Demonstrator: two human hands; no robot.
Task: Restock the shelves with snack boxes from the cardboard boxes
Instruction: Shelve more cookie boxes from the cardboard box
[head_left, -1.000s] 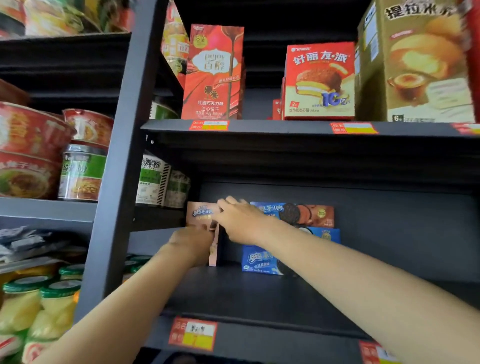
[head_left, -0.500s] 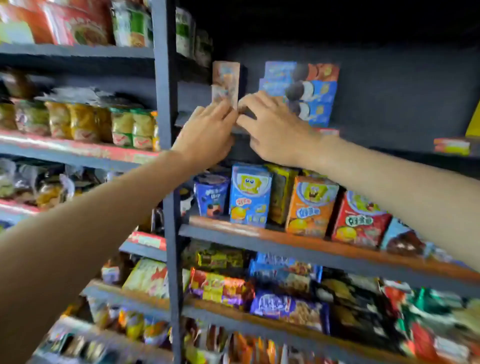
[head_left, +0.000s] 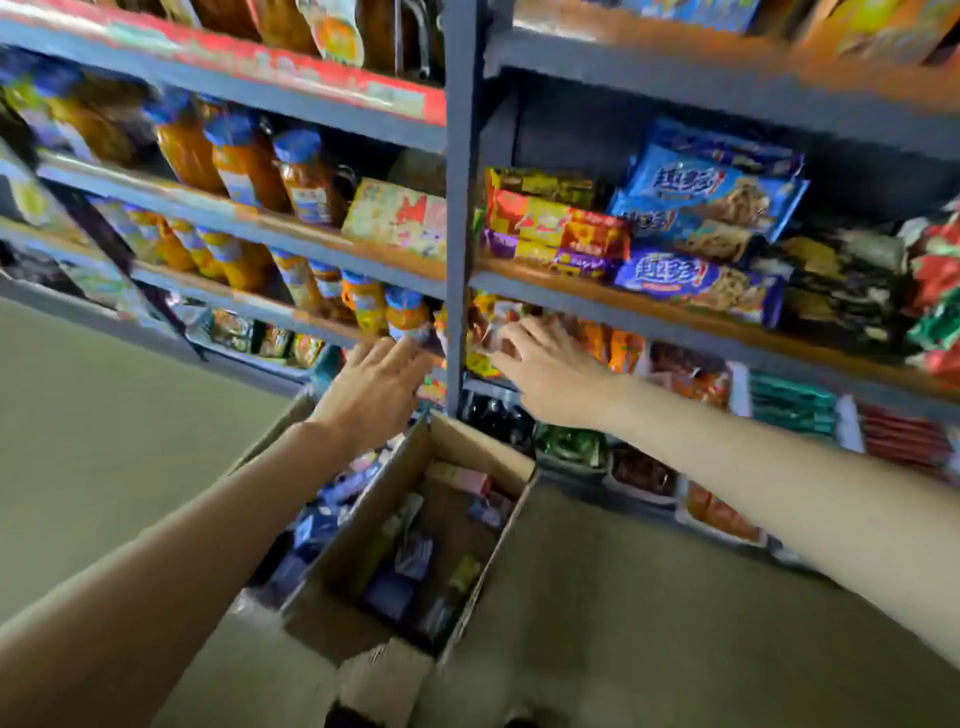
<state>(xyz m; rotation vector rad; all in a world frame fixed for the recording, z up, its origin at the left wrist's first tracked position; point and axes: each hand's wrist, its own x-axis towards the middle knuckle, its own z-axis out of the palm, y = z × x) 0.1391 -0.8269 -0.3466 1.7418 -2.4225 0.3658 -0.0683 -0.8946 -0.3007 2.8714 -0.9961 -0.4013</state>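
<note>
Hands are hanging empty above the cardboard boxes (head_left: 415, 525) on the floor: I am seeing my left hand (head_left: 376, 387) and right hand (head_left: 550, 371) with fingers relaxed and apart, holding nothing. Snack boxes (head_left: 400, 564) are lying inside still, so restocking is looking unfinished. Blur is smearing the shelves (head_left: 675, 317); labels are unreadable.

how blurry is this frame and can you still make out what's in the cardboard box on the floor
Head view: motion blur smears most of the frame, worst on the upper shelves and far right packets. Wide-angle distortion tilts the shelving. The left hand and right hand stay fairly sharp. Inside the cardboard box, only soft blue and pink box shapes show; no print is readable.
</note>
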